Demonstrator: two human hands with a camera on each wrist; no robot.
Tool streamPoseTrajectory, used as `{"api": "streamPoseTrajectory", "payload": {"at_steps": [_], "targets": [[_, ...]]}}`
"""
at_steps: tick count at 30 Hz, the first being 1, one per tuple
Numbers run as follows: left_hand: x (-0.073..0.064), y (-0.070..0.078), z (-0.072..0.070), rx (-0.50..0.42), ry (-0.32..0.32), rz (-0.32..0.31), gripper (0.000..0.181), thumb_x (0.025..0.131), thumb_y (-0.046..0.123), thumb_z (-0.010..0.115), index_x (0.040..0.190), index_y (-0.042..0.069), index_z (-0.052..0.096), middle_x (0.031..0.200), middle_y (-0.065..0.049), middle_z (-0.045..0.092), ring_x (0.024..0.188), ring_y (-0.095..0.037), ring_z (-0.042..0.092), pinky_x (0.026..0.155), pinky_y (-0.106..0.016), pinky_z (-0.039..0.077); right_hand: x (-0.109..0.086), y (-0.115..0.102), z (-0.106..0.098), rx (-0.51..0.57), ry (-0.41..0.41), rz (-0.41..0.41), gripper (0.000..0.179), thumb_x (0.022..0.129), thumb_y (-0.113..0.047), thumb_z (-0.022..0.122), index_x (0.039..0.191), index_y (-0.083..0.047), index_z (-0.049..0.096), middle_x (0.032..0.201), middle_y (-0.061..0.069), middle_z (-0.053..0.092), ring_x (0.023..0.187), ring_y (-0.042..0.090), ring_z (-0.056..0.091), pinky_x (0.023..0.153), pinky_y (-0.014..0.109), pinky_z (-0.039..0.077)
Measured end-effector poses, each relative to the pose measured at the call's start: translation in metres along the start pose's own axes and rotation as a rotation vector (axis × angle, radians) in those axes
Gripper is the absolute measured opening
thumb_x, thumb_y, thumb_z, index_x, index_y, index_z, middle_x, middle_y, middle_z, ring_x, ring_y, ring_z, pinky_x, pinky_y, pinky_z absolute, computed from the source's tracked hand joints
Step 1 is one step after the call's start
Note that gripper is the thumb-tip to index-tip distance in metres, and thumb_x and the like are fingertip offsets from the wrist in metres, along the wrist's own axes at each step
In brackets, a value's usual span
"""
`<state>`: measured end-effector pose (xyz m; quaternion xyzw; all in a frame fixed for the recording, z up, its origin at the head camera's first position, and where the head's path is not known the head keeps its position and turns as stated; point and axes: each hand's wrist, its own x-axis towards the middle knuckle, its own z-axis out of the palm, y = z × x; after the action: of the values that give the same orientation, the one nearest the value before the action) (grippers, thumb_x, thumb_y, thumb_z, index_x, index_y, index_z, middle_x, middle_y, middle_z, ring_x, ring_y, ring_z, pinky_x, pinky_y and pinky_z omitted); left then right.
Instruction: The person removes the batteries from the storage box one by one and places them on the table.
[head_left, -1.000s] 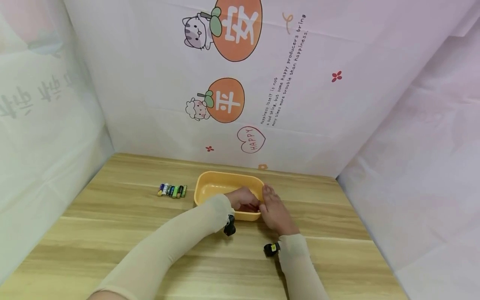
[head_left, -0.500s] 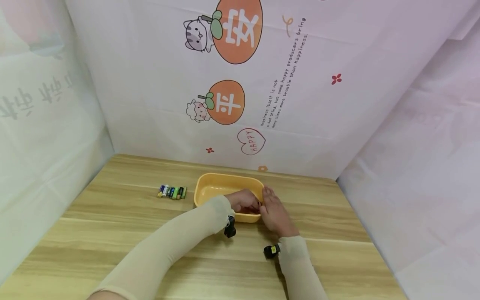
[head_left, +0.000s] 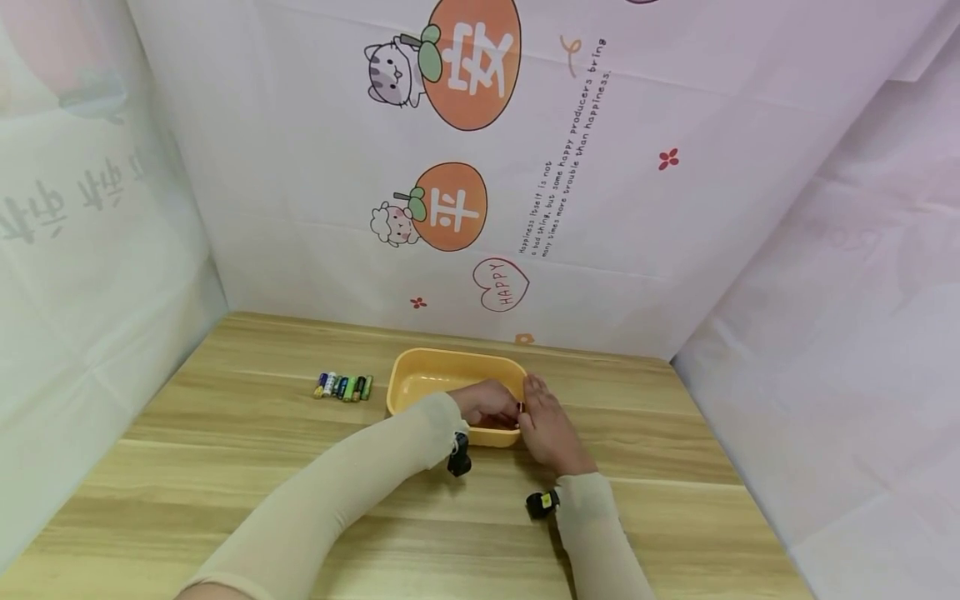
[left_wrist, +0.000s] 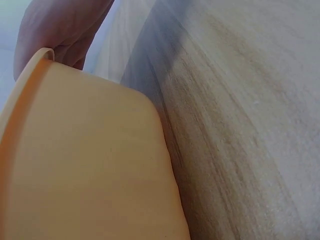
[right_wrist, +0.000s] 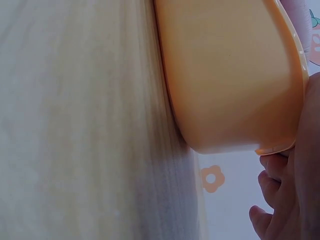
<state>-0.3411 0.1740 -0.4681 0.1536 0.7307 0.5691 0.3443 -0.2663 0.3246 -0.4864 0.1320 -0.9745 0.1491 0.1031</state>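
My left hand (head_left: 491,402) reaches down inside the right end of a yellow plastic bin (head_left: 453,357), fingers curled near its right wall. At those fingertips shows a small dark thing (head_left: 521,407) with a pale end, too small to make out its kind. Outside the same end, my right hand (head_left: 551,427) lies along the rim with straight fingers. The left wrist view has the bin's outer wall (left_wrist: 95,155) and part of the right hand (left_wrist: 60,30) beyond its rim. In the right wrist view, right-hand fingers (right_wrist: 270,190) extend past the bin's corner.
Several batteries (head_left: 343,387) stand side by side in a row on the wooden table (head_left: 420,542), left of the bin. Printed white cloth (head_left: 600,300) rises at the table's back edge and along both sides.
Both hands stay at the bin's right end with barely any movement. Left-hand fingers have shifted slightly, and the small dark thing shows more plainly at their tips.
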Motion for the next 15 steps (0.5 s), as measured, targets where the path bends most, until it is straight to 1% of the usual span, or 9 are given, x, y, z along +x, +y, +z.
{"api": "streamPoseTrajectory", "payload": {"at_steps": [3,9,12,15], "targets": [[0.000,0.000,-0.001,-0.016,-0.015,-0.002,0.010,0.083,-0.003,0.062,0.082,-0.002,0.071,0.078,-0.008,0.070,0.068,-0.016,0.064,0.064,-0.027,0.056,0.000,-0.001,0.000,-0.002,0.004,-0.001,0.057,0.101,-0.018,0.033,0.152,0.004,0.019,0.157,0.020,0.023,0.145,0.031,0.014,0.117,0.047,0.019],[-0.003,0.002,-0.005,-0.113,-0.059,-0.027,0.010,0.087,-0.004,0.061,0.083,-0.004,0.069,0.076,-0.008,0.068,0.069,-0.016,0.065,0.068,-0.028,0.058,-0.001,-0.001,-0.001,-0.009,0.006,-0.004,0.058,0.100,-0.018,0.034,0.152,0.005,0.020,0.157,0.020,0.022,0.145,0.032,0.015,0.116,0.048,0.019],[-0.006,0.003,-0.009,-0.145,-0.082,-0.025,0.009,0.087,-0.005,0.060,0.090,-0.009,0.067,0.078,-0.010,0.068,0.070,-0.017,0.064,0.069,-0.029,0.058,-0.002,-0.002,-0.001,-0.015,0.001,-0.001,0.058,0.101,-0.016,0.036,0.152,0.005,0.019,0.157,0.020,0.021,0.145,0.031,0.014,0.117,0.048,0.018],[-0.007,0.003,-0.016,-0.147,-0.101,-0.015,0.017,0.090,-0.003,0.058,0.102,-0.014,0.063,0.089,-0.016,0.069,0.072,-0.018,0.065,0.070,-0.029,0.058,-0.002,-0.002,-0.001,-0.020,-0.001,0.004,0.058,0.101,-0.014,0.039,0.152,0.005,0.018,0.158,0.019,0.021,0.146,0.031,0.013,0.117,0.048,0.017]]}}
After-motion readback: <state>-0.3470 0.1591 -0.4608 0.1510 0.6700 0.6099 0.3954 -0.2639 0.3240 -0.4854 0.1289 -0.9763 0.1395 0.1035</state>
